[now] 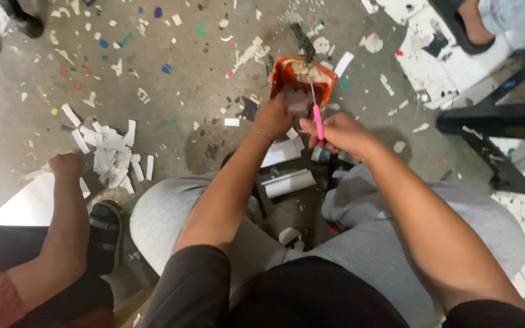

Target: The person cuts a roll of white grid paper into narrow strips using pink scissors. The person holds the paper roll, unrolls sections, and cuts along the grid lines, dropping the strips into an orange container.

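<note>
Over the paint-flecked floor (171, 91), between the knees, an orange tub (302, 78) is gripped by the closed left hand (281, 115); a pink-handled tool (318, 121) is pinched in the right hand (341, 133). Scraping at the tub's paste seems underway; steady holding is needed. White strips (109, 155) lie nearby.

One orange container (287, 76), one pink-handled tool (318, 120), two own hands, one co-worker's hand (65, 164), one pile of white strips (109, 152).

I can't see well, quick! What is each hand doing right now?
Left hand: closed, holding the orange plastic tub by its near edge.
Right hand: closed, gripping a thin pink-handled tool that points into the tub.
</note>
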